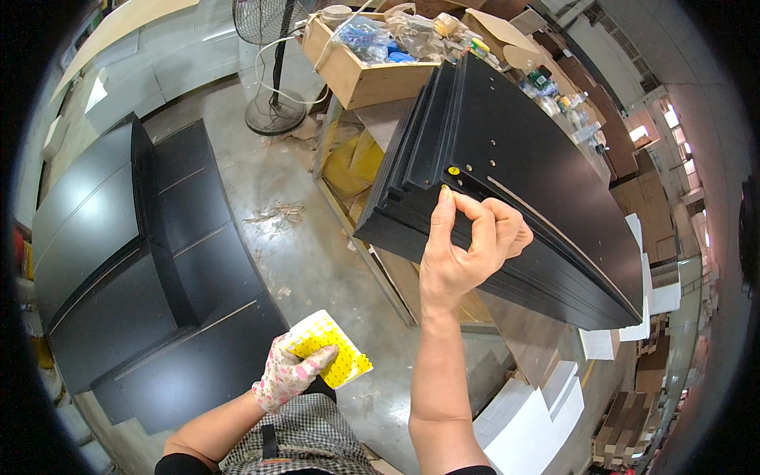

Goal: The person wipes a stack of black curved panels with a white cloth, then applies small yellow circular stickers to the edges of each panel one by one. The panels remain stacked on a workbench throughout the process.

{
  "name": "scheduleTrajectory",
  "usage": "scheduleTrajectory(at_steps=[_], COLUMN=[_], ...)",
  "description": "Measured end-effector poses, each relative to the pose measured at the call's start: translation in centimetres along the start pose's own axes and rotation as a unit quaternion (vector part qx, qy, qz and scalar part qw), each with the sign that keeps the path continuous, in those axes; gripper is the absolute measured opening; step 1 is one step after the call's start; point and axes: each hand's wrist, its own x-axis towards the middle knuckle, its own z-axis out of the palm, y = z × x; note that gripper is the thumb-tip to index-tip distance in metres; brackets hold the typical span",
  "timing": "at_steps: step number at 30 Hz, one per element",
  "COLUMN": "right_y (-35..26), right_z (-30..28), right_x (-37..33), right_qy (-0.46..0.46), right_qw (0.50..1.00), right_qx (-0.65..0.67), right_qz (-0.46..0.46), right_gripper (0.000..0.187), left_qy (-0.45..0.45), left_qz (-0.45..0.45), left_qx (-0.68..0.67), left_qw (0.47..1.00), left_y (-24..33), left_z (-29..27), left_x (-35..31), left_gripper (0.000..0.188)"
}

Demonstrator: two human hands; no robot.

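Note:
My left hand [289, 370], in a white glove with pink flowers, grips a sheet of round yellow stickers [336, 366]; part of its white backing shows bare. My bare right hand [473, 245] is raised at the near corner of a stack of black panels [526, 166]. Its thumb and forefinger are pinched together at the panel edge; whatever is between them is too small to make out. Just above the fingertips, a round yellow sticker [454, 171] lies on the top panel's corner, beside several small drilled holes. A long groove runs along this panel.
More black panels [186, 253] lie in stacks at the left. A standing fan [275, 111] and a wooden box [372, 83] of plastic bags are at the back. Bottles [586, 131] stand beyond the stack. White sheets [530, 419] lie at the lower right.

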Motion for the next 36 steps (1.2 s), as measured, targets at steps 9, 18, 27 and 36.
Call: scheduleTrajectory(at_steps=[9, 18, 27, 36], right_y=[0.6, -0.3, -0.4, -0.9], right_z=[-1.2, -3.6, -6.8, -6.0], right_x=[1.8, 0.1, -5.0, -5.0], right_qy=[-0.043, -0.042, -0.506, -0.371], right_qw=[0.998, 0.995, 0.819, 0.887], right_qx=[0.043, 0.088, 0.227, 0.249], right_qz=[0.004, -0.009, 0.151, 0.114], right_gripper=[0.029, 0.021, 0.011, 0.011], left_qy=[-0.048, -0.019, -0.011, 0.033], left_qz=[-0.006, 0.021, 0.067, 0.090], left_qx=[0.011, -0.103, -0.038, -0.047], left_qw=[0.999, 0.994, 0.997, 0.994], left_y=[-0.8, 1.9, 3.4, 2.3], left_z=[0.8, 1.2, -0.7, -1.2], left_x=[0.9, 3.6, 4.2, 4.6], left_gripper=[0.021, 0.024, 0.026, 0.026])
